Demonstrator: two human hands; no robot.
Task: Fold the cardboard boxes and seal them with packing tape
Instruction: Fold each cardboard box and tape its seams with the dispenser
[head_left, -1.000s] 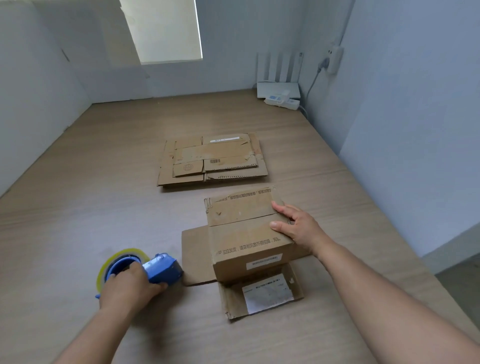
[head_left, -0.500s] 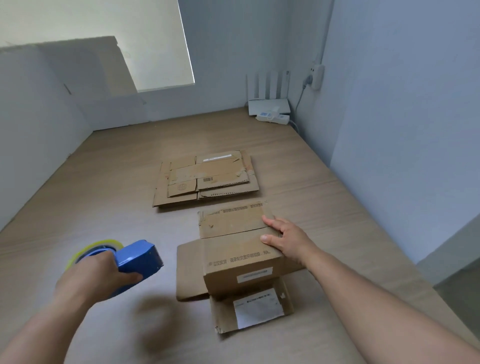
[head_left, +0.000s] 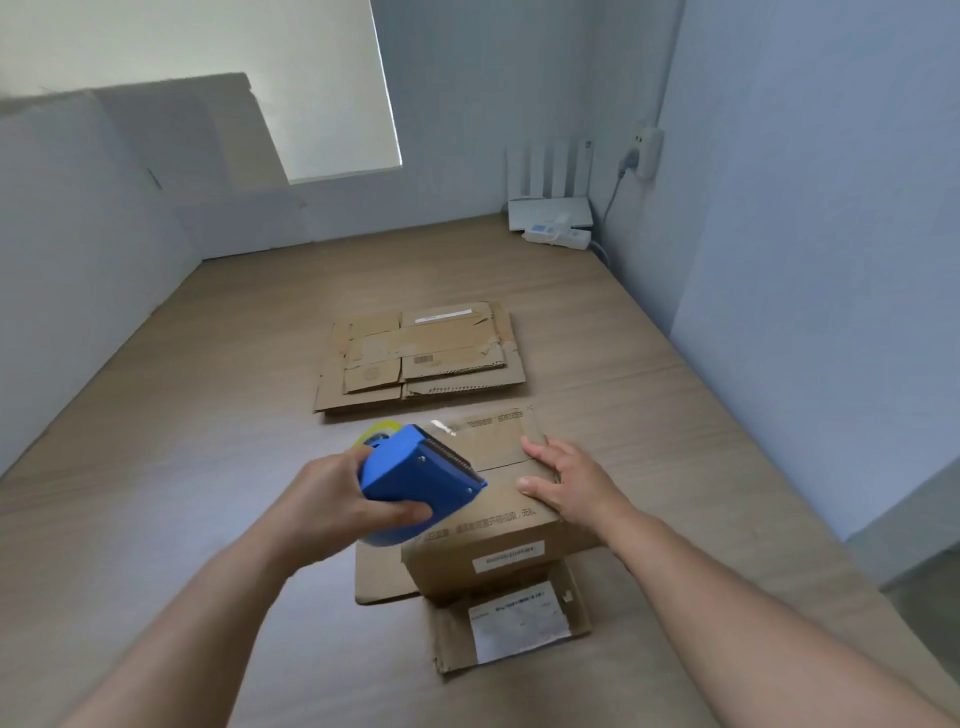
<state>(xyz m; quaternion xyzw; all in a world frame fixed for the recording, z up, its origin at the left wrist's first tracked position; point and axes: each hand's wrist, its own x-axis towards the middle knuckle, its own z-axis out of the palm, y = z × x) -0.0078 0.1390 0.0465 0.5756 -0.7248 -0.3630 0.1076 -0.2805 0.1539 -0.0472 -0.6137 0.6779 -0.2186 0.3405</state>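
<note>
head view. the left grip (head_left: 337, 506) is curled round the body of a blue tape dispenser (head_left: 421, 483), thumb along its near side, holding it in the air over the left part of a cardboard box (head_left: 498, 525). the dispenser's long axis runs slantwise from the yellowish tape roll (head_left: 379, 430) at its far-left end to the dark toothed cutter (head_left: 452, 460) at its right end; the cutter points toward the right grip (head_left: 571, 483). the right grip lies flat with fingers spread on the right half of the box top, pressing the closed flaps.

the box stands on the wooden surface (head_left: 208, 415) under both grips. the seam between its two top flaps runs side to side, from under the dispenser to the right grip's fingers. one loose flap (head_left: 382, 571) lies flat below the left grip; another, bearing a white shipping label (head_left: 519, 621), lies flat nearer than the right grip. a narrow white label (head_left: 509, 556) sits on the near wall. rows of chinese print cross the top flaps; neither print nor labels can be read.

beyond both grips lies a stack of flattened boxes (head_left: 421, 358), one with a small barcode. in the far corner, well beyond the right grip: a white router (head_left: 550, 208), a power strip (head_left: 558, 238) and a wall plug (head_left: 647, 150).
</note>
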